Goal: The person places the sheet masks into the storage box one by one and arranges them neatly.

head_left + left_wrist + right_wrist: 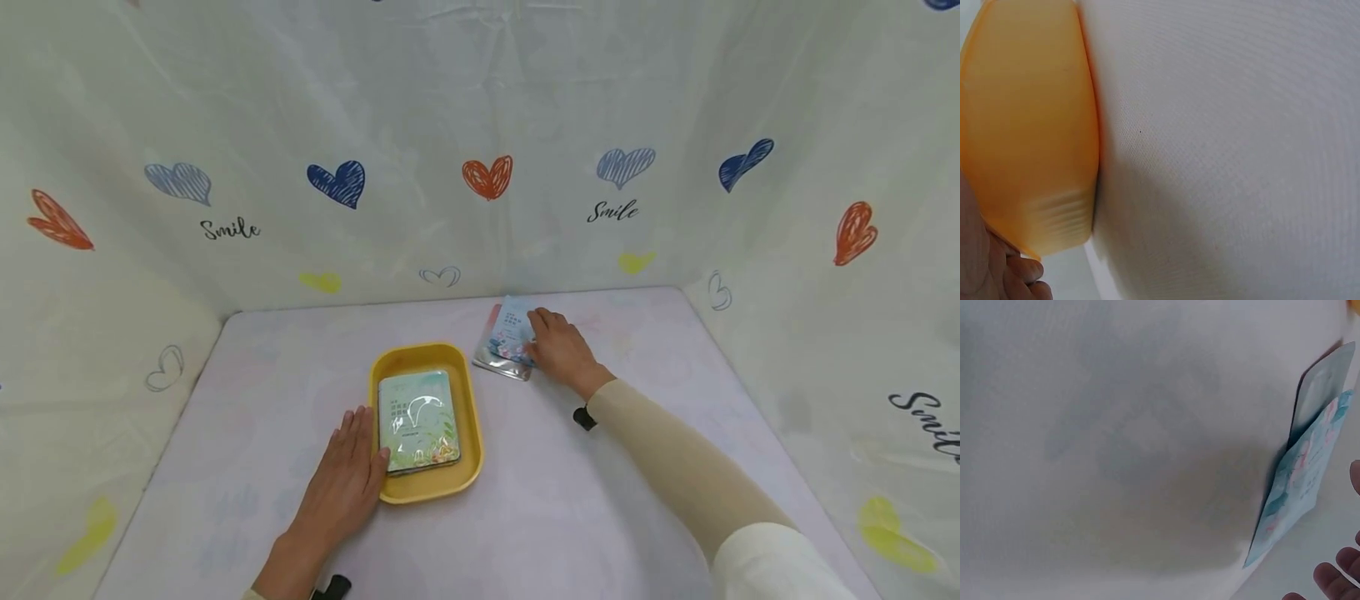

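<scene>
Resting flat beside the yellow tray (472, 417), the left hand (341, 483) has its fingers (358, 425) straight and together, touching the tray's left wall, with the thumb tip against the green packet (417, 421) that lies inside the tray. The right hand (558, 350) reaches to the far side of the counter (600, 500), its fingers (538, 321) loosely extended and laid on the right edge of a blue packet (512, 333); whether they pinch it cannot be told. That blue packet lies on top of a silvery packet (498, 367) with a reddish edge, just beyond the tray's far right corner. A heart-printed curtain (480, 150) with the word "Smile" encloses the counter on three sides. The left wrist view shows only the tray's outer wall (1029, 137), cloth and blurred fingertips (1025, 272). The right wrist view shows the blue packet (1300, 481) raised off the counter at one edge, with fingertips (1335, 578) cut off at the frame's corner.
</scene>
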A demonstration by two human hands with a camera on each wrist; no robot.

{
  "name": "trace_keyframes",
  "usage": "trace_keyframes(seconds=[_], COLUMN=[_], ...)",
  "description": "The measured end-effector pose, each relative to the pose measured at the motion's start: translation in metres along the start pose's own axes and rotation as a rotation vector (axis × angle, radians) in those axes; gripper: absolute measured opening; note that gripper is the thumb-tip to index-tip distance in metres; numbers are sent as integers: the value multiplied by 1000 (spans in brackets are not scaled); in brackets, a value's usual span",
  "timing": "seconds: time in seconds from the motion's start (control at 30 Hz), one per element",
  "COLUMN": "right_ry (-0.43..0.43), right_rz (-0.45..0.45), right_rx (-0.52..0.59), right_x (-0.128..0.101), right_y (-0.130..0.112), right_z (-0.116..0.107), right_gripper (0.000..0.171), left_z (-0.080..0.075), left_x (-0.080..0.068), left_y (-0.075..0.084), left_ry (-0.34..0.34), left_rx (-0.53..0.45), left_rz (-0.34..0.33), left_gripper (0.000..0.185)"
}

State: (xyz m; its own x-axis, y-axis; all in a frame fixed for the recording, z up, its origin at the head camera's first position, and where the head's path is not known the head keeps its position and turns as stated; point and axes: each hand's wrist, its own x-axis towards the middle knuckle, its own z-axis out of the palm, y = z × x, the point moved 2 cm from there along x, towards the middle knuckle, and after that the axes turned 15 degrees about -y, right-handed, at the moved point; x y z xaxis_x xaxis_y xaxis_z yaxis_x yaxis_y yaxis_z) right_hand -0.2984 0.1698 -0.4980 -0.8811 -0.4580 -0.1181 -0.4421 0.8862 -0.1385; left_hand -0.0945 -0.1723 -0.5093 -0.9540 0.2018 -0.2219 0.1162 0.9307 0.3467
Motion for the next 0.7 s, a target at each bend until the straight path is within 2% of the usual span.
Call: trace_keyframes(seconds=[0.3,0.4,0.53,0.7], right_ry=[-270,-335,-378,-375], right_rz=[55,69,82,86], right_rx=[-25,-25,-9,4], right_x=[3,2,0,-7], right_y=[-3,-3,0,8], right_z=[19,22,25,24], right_gripper=[74,77,80,82], left_z=[2,2,2,1], left_x=[0,0,0,0], left_y=[-1,-1,-2,-1], left_ry=[-24,-22,-14,-9], left_rx=[-17,-16,-15,-18], left_rz=[-25,-21,-11,-2], left_gripper=[71,71,71,71])
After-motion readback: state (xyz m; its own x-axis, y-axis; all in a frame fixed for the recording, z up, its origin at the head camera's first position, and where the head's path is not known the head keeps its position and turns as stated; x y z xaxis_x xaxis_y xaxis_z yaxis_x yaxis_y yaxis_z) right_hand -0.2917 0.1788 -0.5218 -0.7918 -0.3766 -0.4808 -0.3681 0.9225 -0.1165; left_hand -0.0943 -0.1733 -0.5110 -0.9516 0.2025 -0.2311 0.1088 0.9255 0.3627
